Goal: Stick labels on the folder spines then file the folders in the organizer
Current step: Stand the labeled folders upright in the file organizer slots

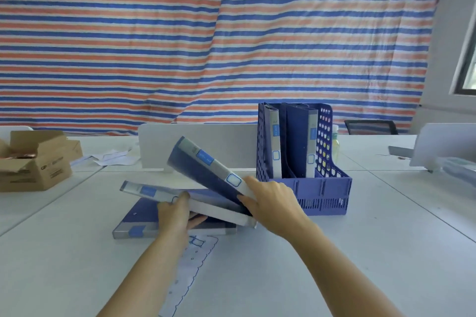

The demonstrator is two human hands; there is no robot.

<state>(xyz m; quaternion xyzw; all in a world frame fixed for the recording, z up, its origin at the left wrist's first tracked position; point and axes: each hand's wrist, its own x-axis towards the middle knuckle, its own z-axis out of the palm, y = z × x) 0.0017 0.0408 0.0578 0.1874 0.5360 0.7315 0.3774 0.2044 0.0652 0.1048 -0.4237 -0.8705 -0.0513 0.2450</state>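
Observation:
My right hand grips the lower end of a blue folder, which tilts up to the left with its grey labelled spine facing me. My left hand holds a second blue folder by its spine, lifted slightly at a low angle. A third folder lies flat on the white table beneath them. The blue perforated organizer stands just right of my right hand, with two labelled folders upright in it. A label sheet lies on the table under my left forearm.
An open cardboard box sits at the far left. A white divider panel stands behind the folders, loose papers beside it. A bottle stands behind the organizer. A white panel and tray are at the right edge.

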